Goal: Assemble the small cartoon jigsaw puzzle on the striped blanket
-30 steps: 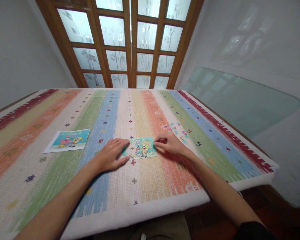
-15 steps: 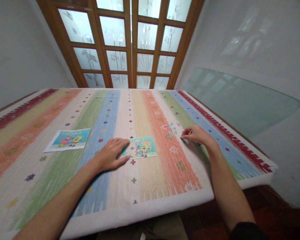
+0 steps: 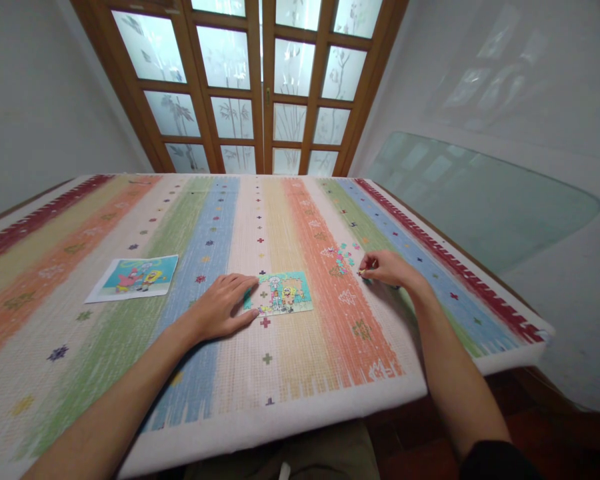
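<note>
- Striped cloth covers the table (image 3: pixel 290 373); a reference picture (image 3: pixel 136 278) lies at its left.
- Left hand (image 3: pixel 220 310), grip wide and flat, touches the puzzle's (image 3: pixel 283 293) left edge at mid-table.
- Right hand (image 3: pixel 386 269), grip narrow at the loose pieces (image 3: pixel 345 257); I cannot tell whether it holds one.
- The table's right edge is near that hand; a glass pane (image 3: pixel 480 200) leans beyond it.

Soft daylight from frosted glass doors (image 3: pixel 260 87), faint shadows, strong wide-angle edge distortion.

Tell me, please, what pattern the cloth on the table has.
The cloth has lengthwise pastel stripes dotted with small crosses; the head view shows it.
</note>
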`<state>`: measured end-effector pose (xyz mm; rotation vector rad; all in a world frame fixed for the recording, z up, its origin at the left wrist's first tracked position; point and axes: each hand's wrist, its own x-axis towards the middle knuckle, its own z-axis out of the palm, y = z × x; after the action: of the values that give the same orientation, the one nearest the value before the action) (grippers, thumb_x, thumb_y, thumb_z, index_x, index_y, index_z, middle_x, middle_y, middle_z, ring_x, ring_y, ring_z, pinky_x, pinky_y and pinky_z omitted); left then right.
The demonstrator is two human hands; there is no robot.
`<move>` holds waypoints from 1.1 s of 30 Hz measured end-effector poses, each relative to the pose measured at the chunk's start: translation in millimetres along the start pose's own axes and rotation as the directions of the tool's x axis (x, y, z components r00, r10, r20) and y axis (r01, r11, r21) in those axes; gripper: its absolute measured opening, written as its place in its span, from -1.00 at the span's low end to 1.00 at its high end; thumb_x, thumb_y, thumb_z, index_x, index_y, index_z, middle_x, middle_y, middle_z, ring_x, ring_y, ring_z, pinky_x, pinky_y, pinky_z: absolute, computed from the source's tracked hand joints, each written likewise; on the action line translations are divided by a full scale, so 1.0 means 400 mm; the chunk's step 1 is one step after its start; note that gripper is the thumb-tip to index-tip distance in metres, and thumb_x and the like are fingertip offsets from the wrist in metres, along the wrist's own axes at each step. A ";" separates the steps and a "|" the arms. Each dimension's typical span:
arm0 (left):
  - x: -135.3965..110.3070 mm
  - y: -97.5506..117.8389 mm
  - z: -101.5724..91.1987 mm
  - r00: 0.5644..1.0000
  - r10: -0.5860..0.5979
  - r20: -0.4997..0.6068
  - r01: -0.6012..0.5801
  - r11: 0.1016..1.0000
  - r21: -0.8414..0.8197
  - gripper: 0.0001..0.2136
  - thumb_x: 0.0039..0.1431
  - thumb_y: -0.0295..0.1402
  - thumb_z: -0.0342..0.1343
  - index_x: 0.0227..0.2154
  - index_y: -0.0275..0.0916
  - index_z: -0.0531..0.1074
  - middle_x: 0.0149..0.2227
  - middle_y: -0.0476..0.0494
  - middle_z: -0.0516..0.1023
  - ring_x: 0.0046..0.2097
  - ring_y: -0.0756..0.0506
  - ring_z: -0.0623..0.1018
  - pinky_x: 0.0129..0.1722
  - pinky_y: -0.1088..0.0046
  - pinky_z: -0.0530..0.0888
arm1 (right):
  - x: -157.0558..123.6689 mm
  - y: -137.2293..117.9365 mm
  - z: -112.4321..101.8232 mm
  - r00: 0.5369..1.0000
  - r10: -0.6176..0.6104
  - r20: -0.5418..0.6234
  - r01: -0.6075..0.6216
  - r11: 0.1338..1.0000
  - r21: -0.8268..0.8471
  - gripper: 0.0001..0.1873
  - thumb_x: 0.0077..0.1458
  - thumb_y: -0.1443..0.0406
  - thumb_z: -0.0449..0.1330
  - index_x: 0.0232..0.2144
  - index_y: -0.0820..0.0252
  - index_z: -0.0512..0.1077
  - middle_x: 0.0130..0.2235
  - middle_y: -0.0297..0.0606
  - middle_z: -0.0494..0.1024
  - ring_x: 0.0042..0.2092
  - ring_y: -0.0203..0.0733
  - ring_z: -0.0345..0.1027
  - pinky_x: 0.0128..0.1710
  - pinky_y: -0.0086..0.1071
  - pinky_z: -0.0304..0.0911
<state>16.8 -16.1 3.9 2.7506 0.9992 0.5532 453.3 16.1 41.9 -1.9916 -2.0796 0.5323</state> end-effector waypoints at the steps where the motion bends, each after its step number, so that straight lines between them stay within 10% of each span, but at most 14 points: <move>1: 0.000 0.000 0.000 1.000 -0.001 0.001 0.001 1.000 0.002 -0.57 0.35 -0.06 0.00 0.16 -0.15 0.27 0.13 -0.31 0.51 0.11 -0.34 0.47 0.11 -0.01 0.41 | 0.000 -0.004 0.000 1.000 -0.026 0.000 0.026 0.999 0.035 -0.99 -0.10 0.34 0.30 -0.51 0.16 0.53 -0.46 -0.26 0.61 -0.40 -0.19 0.44 -0.36 -0.38 0.26; 15: 0.002 0.001 -0.001 1.000 0.000 0.004 0.000 1.000 -0.006 -0.58 0.35 -0.06 0.01 0.15 -0.15 0.29 0.14 -0.31 0.50 0.13 -0.33 0.47 0.12 -0.01 0.41 | -0.036 -0.253 0.158 0.916 -0.400 0.045 0.329 0.809 0.488 -0.87 0.14 0.22 0.32 -0.32 0.14 0.63 -0.39 -0.23 0.64 -0.41 -0.24 0.38 -0.38 -0.35 0.25; 33: 0.001 0.001 0.002 1.000 0.005 0.003 -0.005 1.000 -0.006 -0.58 0.35 -0.09 0.01 0.15 -0.19 0.29 0.15 -0.31 0.49 0.14 -0.32 0.46 0.14 0.04 0.40 | -0.058 -0.304 0.226 0.847 -0.525 -0.087 0.519 0.779 0.352 -0.92 0.18 0.37 0.30 -0.32 0.15 0.63 -0.30 -0.24 0.63 -0.28 -0.23 0.40 -0.22 -0.32 0.25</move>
<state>17.6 -16.0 3.5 2.7485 0.9891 0.5519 307.6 -19.3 10.2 -1.1355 -2.2115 0.7456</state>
